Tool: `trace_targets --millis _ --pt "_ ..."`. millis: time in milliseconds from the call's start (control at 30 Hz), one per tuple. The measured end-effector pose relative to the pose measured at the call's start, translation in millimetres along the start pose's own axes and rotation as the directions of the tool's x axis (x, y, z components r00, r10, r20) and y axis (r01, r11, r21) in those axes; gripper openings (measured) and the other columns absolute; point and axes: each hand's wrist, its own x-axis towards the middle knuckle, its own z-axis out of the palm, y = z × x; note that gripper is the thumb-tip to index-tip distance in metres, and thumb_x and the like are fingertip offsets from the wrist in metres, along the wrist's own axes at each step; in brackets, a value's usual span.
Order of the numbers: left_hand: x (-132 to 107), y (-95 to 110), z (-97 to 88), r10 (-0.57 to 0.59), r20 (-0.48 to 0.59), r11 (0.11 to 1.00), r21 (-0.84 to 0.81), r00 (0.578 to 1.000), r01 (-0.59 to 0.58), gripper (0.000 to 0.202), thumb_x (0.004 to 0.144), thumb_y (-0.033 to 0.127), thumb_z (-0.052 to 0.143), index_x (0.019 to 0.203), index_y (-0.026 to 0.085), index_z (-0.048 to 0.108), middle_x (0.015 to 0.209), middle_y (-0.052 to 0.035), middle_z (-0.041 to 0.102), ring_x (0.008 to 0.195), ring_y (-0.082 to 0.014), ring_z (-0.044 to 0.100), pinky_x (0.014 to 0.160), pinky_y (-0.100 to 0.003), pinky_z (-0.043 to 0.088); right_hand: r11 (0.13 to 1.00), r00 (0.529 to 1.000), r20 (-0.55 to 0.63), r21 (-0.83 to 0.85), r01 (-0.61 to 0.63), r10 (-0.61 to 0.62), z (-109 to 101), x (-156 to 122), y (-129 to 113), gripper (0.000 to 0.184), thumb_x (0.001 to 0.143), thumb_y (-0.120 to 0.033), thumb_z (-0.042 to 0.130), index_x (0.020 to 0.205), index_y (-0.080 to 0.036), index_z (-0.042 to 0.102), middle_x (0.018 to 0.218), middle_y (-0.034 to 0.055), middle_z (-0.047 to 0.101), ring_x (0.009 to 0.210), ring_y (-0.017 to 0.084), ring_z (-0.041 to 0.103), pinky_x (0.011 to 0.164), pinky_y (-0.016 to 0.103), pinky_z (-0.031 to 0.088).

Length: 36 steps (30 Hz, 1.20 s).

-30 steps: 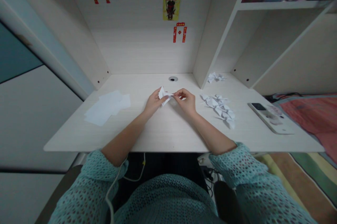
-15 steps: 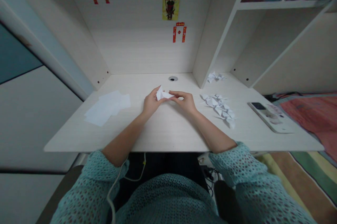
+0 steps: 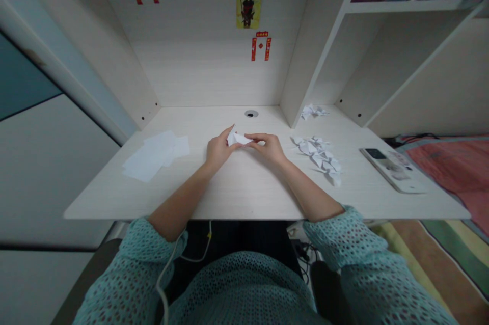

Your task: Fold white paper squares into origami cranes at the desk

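Observation:
A small piece of folded white paper (image 3: 240, 138) is held between both hands above the middle of the desk. My left hand (image 3: 219, 149) pinches its left side, where one pointed flap stands up. With thumb and forefinger, my right hand (image 3: 269, 147) grips the paper's right end. To the left lies a spread of flat white paper sheets (image 3: 153, 157). Right of my right hand is a cluster of folded white paper pieces (image 3: 319, 154), and more folded pieces (image 3: 313, 111) lie farther back behind the upright panel.
The white desk (image 3: 244, 192) has a round cable hole (image 3: 251, 113) near its back. An upright panel (image 3: 324, 34) stands right of centre. A phone-like flat device (image 3: 393, 169) lies at the desk's right. A white cable (image 3: 162, 289) hangs by my left sleeve.
The folded paper has tilted slightly in my fingers, its pointed flap looking narrower. Both hands stay in nearly the same place.

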Motion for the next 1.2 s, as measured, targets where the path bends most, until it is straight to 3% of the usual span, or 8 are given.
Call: trace_targets --millis 200,433,767,1200 --pt "1 0 -2.5 0.025 0.01 0.998 0.057 1.0 -0.025 0.063 0.06 0.029 0.078 0.119 0.027 0.059 0.088 -0.0024 0.068 0.084 -0.0205 0.063 0.075 -0.025 0.045 0.999 1.0 -0.006 -0.04 0.02 -0.02 2 -1 0 0.028 0.072 -0.034 0.069 0.097 -0.024 0.071 0.091 0.004 0.073 0.076 0.018 0.065 0.074 0.032 0.051" --pt "-4 4 1.9 0.024 -0.041 1.0 -0.013 0.999 -0.024 0.053 0.061 0.028 0.076 0.113 0.025 0.062 0.088 -0.0028 0.069 0.085 -0.0196 0.063 0.073 -0.024 0.046 0.971 0.991 -0.04 -0.208 0.118 -0.129 4 -2 6 0.024 0.076 -0.038 0.065 0.095 -0.025 0.072 0.083 0.0033 0.072 0.072 0.017 0.064 0.071 0.031 0.049" --pt "2 -14 13.4 0.021 0.038 0.976 -0.218 0.999 -0.013 0.054 0.065 0.032 0.073 0.114 0.016 0.058 0.107 -0.0107 0.066 0.093 -0.0189 0.063 0.08 -0.029 0.048 0.829 0.945 0.12 -0.455 0.326 -0.305 -4 -2 8 0.028 0.088 -0.037 0.05 0.107 -0.026 0.067 0.095 0.005 0.072 0.082 0.021 0.063 0.076 0.035 0.046" --pt "8 -11 6.8 -0.062 0.111 0.951 -0.296 0.992 0.093 0.058 0.062 0.031 0.074 0.114 0.011 0.058 0.102 -0.0117 0.067 0.089 -0.0187 0.063 0.081 -0.031 0.048 0.798 0.929 0.098 -0.485 0.358 -0.357 -5 -2 6 0.026 0.09 -0.035 0.047 0.099 -0.024 0.069 0.088 0.005 0.072 0.079 0.019 0.062 0.077 0.034 0.043"
